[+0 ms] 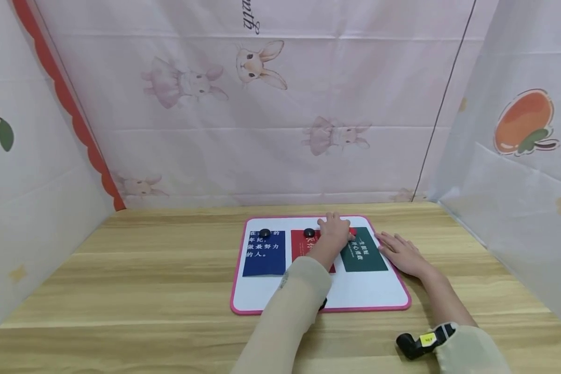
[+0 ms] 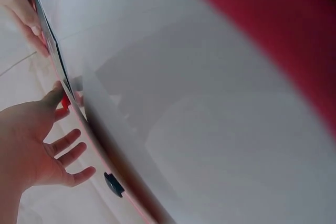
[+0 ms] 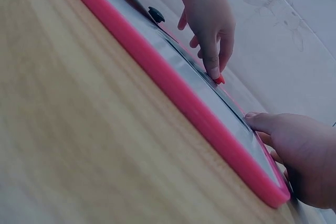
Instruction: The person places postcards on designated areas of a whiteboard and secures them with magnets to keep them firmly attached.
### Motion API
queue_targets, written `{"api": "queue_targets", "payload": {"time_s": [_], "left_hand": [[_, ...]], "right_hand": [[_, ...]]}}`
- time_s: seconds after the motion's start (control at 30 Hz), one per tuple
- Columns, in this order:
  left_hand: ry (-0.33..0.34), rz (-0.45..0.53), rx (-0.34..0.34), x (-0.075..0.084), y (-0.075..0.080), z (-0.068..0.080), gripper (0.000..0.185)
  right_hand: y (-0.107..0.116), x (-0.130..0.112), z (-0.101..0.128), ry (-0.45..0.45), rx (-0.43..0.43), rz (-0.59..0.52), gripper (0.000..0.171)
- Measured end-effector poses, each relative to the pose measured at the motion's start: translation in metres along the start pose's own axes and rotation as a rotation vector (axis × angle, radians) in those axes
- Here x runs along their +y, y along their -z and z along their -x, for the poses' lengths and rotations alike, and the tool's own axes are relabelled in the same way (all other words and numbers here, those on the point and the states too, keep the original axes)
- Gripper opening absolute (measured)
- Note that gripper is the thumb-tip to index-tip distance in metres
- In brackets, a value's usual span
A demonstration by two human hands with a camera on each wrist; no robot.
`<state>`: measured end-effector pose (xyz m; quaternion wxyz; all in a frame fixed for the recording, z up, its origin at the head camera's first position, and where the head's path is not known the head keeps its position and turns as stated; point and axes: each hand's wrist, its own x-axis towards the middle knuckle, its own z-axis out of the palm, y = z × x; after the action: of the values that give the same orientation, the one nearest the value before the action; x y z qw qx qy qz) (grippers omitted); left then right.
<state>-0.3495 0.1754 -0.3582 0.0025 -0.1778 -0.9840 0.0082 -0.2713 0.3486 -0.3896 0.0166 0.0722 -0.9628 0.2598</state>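
Note:
A whiteboard with a pink rim lies on the table. Upon it are a blue card, a red card and a green card with white writing. My left hand reaches across the red card and pinches a red magnet at the green card's upper left corner. My right hand rests against the board's right edge, its thumb on the surface and the other fingers along the rim. Part of the red card is hidden by the left hand and forearm.
Round black magnets sit on the blue card and the red card. A black wrist device with a yellow label is strapped to the right wrist. Printed cloth surrounds the wooden table at the back and sides.

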Motion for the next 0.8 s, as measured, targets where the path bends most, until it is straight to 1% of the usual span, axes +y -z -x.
{"api": "queue_targets", "payload": {"time_s": [0.1,0.2,0.3,0.4,0.5,0.6,0.8], "left_hand": [[-0.005,0.015,0.016,-0.008,0.002,0.000,0.056],[-0.008,0.040,0.056,-0.023,0.005,0.000,0.054],[-0.009,0.075,0.096,-0.043,0.009,0.000,0.046],[-0.005,0.102,0.118,-0.065,0.012,0.001,0.044],[0.011,0.105,0.126,-0.087,0.014,0.002,0.048],[0.043,0.111,0.124,-0.110,0.017,0.004,0.051],[0.106,0.186,0.121,-0.149,0.023,0.008,0.049]], "right_hand": [[0.000,0.001,-0.001,0.000,0.000,0.003,0.056],[0.000,0.002,-0.002,0.004,0.000,0.008,0.055],[0.001,0.001,-0.002,0.007,-0.004,-0.001,0.056],[0.002,0.003,-0.002,0.007,-0.009,-0.005,0.055],[0.004,0.004,-0.002,0.010,-0.004,-0.003,0.054],[0.007,0.004,-0.005,0.012,-0.007,-0.009,0.055],[0.011,0.003,-0.011,-0.011,-0.067,-0.035,0.056]]}}
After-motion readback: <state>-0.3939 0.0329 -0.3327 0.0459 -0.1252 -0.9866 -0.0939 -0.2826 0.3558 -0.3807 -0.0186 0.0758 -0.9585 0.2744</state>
